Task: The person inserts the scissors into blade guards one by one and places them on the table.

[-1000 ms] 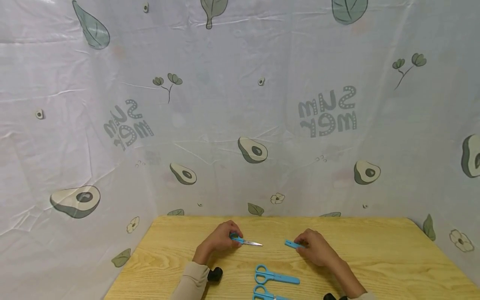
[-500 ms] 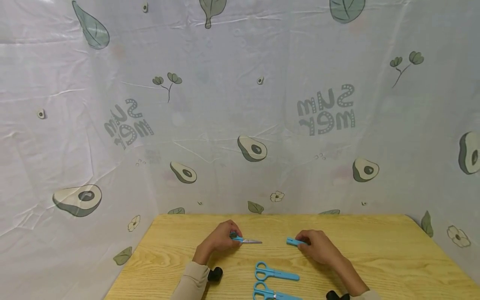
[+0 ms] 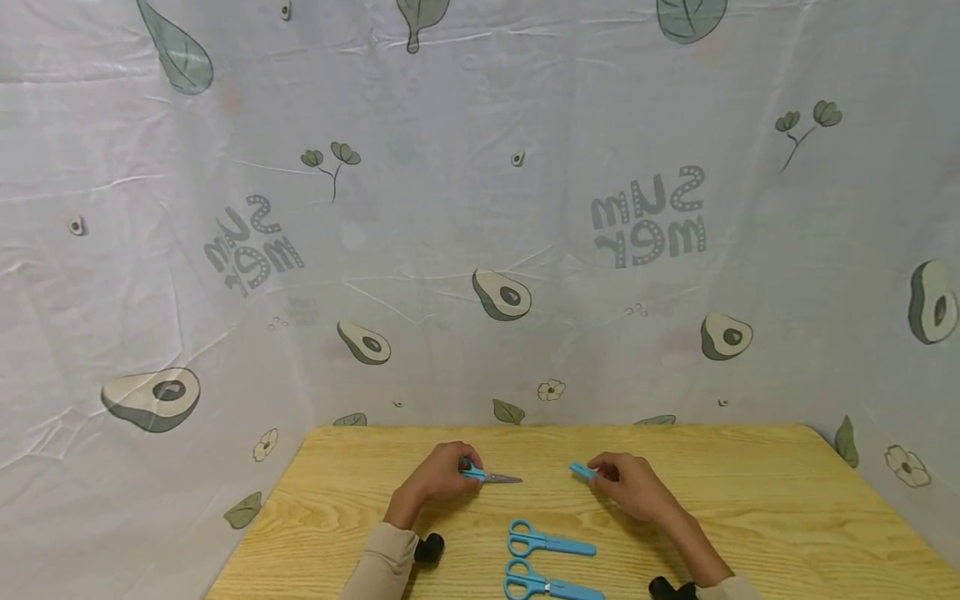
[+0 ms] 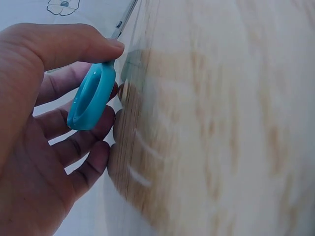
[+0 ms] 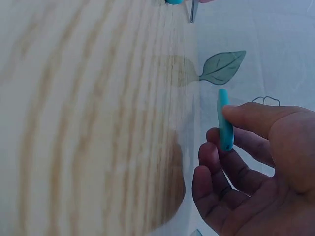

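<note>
My left hand (image 3: pixel 442 472) pinches small blue-handled scissors (image 3: pixel 474 472) at the handle, their bare metal blades pointing right over the table. In the left wrist view, the thumb presses the handle (image 4: pixel 91 96) against the fingers. Across a gap to the right, my right hand (image 3: pixel 632 483) holds a slim blue blade cover (image 5: pixel 225 120) between thumb and fingertips, one end directed toward the blades. Nearer to me lie two more blue scissors, an upper pair (image 3: pixel 551 543) and a lower pair (image 3: pixel 553 586), side by side with handles left and blades covered.
The wood-grain table (image 3: pixel 337 500) ends at a pale printed curtain (image 3: pixel 420 250) that hangs behind it and along both sides. Black wrist cameras, one on the left wrist (image 3: pixel 430 549) and one on the right (image 3: pixel 671 589), sit low over the table.
My right hand has shifted and turned the blade cover, which now slants with its left end up and away. The left hand and its scissors stay nearly still. The head view has tilted slightly downward.
</note>
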Tool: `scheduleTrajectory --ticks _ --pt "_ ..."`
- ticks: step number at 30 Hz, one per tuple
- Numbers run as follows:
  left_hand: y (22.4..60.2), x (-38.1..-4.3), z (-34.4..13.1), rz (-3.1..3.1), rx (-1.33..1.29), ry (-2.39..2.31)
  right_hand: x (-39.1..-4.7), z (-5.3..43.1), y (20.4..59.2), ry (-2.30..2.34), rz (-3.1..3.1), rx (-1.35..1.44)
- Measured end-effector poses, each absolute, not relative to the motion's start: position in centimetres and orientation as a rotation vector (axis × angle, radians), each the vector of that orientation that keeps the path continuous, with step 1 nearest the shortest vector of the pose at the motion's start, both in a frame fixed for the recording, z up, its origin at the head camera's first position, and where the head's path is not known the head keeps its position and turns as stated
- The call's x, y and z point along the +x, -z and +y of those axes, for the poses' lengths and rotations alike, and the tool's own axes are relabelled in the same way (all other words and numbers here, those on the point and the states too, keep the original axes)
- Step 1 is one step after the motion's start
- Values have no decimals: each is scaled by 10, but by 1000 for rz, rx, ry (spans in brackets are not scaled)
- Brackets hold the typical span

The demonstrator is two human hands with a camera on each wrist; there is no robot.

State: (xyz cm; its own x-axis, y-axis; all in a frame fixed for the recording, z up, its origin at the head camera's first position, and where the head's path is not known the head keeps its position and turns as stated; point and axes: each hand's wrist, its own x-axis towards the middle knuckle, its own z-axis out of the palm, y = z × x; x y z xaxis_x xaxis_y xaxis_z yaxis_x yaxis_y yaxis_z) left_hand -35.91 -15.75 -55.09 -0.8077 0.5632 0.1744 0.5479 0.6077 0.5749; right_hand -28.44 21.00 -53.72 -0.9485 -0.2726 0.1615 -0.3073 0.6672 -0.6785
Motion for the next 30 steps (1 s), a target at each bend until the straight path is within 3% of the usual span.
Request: scheduleTrajectory --ticks 30 --pt "543 -346 -157 2828 932 -1015 -277 210 535 -1174 -2829 595"
